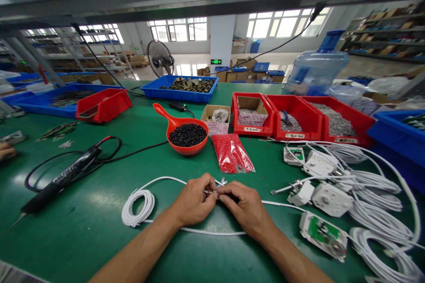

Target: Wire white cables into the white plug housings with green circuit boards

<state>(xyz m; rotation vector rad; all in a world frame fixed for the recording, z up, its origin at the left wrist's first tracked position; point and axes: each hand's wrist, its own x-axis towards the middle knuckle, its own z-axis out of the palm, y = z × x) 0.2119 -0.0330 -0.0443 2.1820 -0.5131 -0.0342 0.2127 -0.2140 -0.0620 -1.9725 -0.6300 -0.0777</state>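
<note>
In the middle of the bench my left hand (196, 199) is closed, pinching a thin wire-like end where the white cable (166, 178) runs in. My right hand (244, 205) meets it fingertip to fingertip, its thumb and forefinger pressed together on a tiny part with a bit of red showing; the fingers hide most of it. Just behind the fingertips lies a small silver metal piece (222, 182). The cable's coil (138, 208) rests left of my hands. From beneath my right hand, cable stretches toward an open white housing with a green circuit board (323, 232).
Beyond my hands are a bag of red parts (232, 154) and an orange scoop (187, 148) of black parts. Red bins (294, 135) stand behind. A black corded tool (63, 179) lies left; white housings (332, 196) and coiled cables (381, 221) crowd the right. Another person's hand (6, 152) shows far left.
</note>
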